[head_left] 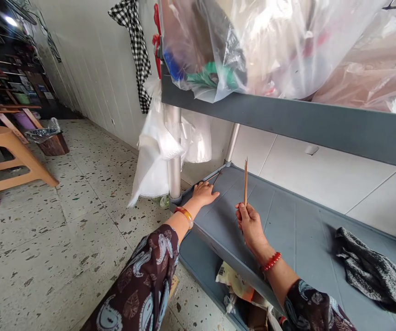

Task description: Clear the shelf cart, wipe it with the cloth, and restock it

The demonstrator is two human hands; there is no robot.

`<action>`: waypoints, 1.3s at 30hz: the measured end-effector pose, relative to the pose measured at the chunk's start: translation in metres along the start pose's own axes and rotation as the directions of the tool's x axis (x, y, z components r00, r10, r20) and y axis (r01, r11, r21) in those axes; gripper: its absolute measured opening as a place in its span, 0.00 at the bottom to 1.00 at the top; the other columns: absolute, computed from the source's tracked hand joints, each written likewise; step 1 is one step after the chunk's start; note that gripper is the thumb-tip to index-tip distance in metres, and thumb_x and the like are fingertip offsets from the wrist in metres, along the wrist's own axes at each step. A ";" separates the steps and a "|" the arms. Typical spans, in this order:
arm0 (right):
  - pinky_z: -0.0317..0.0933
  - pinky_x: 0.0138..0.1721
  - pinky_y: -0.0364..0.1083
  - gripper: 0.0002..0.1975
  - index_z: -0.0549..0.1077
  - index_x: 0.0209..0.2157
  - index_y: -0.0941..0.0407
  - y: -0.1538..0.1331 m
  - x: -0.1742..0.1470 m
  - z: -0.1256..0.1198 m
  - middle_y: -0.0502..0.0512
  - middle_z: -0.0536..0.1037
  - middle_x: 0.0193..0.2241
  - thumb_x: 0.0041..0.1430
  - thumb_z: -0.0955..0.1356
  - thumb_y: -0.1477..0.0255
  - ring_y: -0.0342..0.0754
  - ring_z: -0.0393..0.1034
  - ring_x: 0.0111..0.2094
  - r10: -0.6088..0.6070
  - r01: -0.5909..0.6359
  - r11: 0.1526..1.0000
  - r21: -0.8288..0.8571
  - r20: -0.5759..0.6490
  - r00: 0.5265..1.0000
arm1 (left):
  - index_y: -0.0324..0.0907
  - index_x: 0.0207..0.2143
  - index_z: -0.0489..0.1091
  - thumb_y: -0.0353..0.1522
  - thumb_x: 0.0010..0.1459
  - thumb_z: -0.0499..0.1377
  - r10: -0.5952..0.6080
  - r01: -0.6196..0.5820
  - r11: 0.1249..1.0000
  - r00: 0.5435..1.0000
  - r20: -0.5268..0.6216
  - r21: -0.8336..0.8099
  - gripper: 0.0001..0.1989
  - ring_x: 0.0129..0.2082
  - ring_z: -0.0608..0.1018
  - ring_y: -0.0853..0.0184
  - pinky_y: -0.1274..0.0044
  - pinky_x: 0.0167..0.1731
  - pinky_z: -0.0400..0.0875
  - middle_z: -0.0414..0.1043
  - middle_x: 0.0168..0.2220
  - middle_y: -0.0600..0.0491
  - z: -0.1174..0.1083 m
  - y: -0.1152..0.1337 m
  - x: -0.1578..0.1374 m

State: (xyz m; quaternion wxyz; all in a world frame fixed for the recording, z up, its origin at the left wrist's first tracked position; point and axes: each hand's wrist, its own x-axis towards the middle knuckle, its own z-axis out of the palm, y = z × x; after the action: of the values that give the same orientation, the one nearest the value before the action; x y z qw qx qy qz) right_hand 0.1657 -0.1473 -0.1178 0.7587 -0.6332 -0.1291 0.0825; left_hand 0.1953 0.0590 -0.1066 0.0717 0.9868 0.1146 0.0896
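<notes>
So the right hand [250,224] is closed around a couple of thin wooden sticks [245,181], holding them upright over the grey shelf [287,230]. The left hand [204,192] lies flat and open on the shelf's near corner, holding nothing. Shelf's mostly bare apart from a dark knitted cloth [373,271] well off to the right, so I'd guess the sticks are about all that's left to deal with here.

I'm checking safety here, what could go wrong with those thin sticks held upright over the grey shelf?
The thin sticks point straight up from the right hand toward the wearer's face, so leaning in could mean a poke. The left hand rests flat at the corner of the grey shelf, beside the post; a shift there might pinch it.
</notes>
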 end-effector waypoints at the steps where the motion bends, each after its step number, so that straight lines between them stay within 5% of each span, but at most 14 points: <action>1: 0.44 0.17 0.39 0.22 0.70 0.33 0.54 0.000 0.000 0.000 0.42 0.60 0.19 0.53 0.69 0.48 0.38 0.49 0.18 -0.001 0.001 1.000 0.005 0.001 1.000 | 0.45 0.53 0.69 0.47 0.64 0.44 0.004 -0.004 1.000 1.000 -0.013 0.001 0.25 0.59 0.67 0.53 0.62 0.55 0.60 0.69 0.59 0.44 -0.002 0.000 -0.002; 7: 0.44 0.17 0.40 0.22 0.70 0.33 0.54 -0.001 0.000 0.000 0.41 0.59 0.19 0.53 0.68 0.48 0.38 0.48 0.18 -0.004 0.004 1.000 0.006 0.000 1.000 | 0.38 0.57 0.65 0.48 0.62 0.51 -0.041 0.041 0.999 0.999 -0.032 0.023 0.29 0.61 0.64 0.48 0.62 0.56 0.58 0.62 0.63 0.36 0.000 0.005 -0.001; 11: 0.44 0.17 0.40 0.22 0.70 0.33 0.54 -0.001 0.000 -0.001 0.41 0.59 0.19 0.53 0.69 0.49 0.38 0.49 0.18 -0.005 0.004 1.000 -0.011 -0.006 1.000 | 0.33 0.57 0.65 0.49 0.62 0.48 -0.078 0.078 0.997 0.997 -0.028 0.014 0.32 0.59 0.65 0.44 0.59 0.55 0.58 0.67 0.58 0.32 0.004 0.009 0.008; 17: 0.44 0.17 0.39 0.23 0.71 0.33 0.55 -0.003 0.000 0.000 0.41 0.59 0.18 0.52 0.69 0.48 0.37 0.49 0.17 -0.009 0.009 1.000 0.009 0.004 1.000 | 0.47 0.56 0.67 0.42 0.61 0.55 -0.005 0.005 1.000 0.999 -0.042 -0.011 0.22 0.57 0.69 0.55 0.66 0.55 0.60 0.71 0.55 0.47 0.002 0.017 0.005; 25: 0.44 0.17 0.39 0.23 0.71 0.33 0.55 -0.005 -0.001 0.001 0.41 0.60 0.19 0.52 0.69 0.48 0.37 0.49 0.18 0.005 -0.005 1.000 0.018 -0.010 1.000 | 0.36 0.51 0.70 0.47 0.56 0.61 -0.221 0.219 0.975 0.974 -0.051 -0.038 0.28 0.57 0.69 0.48 0.63 0.54 0.65 0.70 0.54 0.35 0.002 0.016 0.016; 30: 0.43 0.17 0.40 0.23 0.71 0.32 0.55 -0.006 0.001 -0.001 0.41 0.59 0.18 0.51 0.69 0.48 0.37 0.48 0.17 -0.014 0.015 1.000 0.025 -0.015 1.000 | 0.38 0.49 0.71 0.38 0.63 0.58 -0.224 0.227 0.972 0.974 0.039 -0.065 0.16 0.53 0.73 0.57 0.62 0.52 0.69 0.72 0.52 0.43 -0.002 0.013 0.021; 34: 0.42 0.17 0.39 0.22 0.70 0.32 0.55 -0.007 0.002 -0.005 0.40 0.58 0.18 0.52 0.70 0.49 0.37 0.47 0.17 -0.015 0.016 0.999 0.042 -0.026 1.000 | 0.41 0.50 0.70 0.38 0.63 0.60 -0.177 0.189 0.975 0.979 0.103 -0.115 0.16 0.50 0.75 0.59 0.61 0.50 0.72 0.72 0.52 0.47 -0.006 0.009 0.015; 39: 0.42 0.16 0.40 0.22 0.71 0.32 0.54 -0.008 0.003 -0.006 0.41 0.59 0.18 0.51 0.70 0.49 0.37 0.48 0.17 -0.015 0.017 0.998 0.063 -0.035 0.999 | 0.40 0.43 0.72 0.35 0.62 0.60 -0.118 0.127 0.960 0.992 0.051 -0.251 0.10 0.45 0.77 0.62 0.64 0.47 0.72 0.74 0.45 0.48 -0.018 -0.001 -0.007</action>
State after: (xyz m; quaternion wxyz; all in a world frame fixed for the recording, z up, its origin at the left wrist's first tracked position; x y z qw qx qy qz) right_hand 0.1699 -0.1535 -0.1111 0.7812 -0.6090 -0.1182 0.0697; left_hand 0.1844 0.0606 -0.0909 0.2046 0.9620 0.1617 0.0813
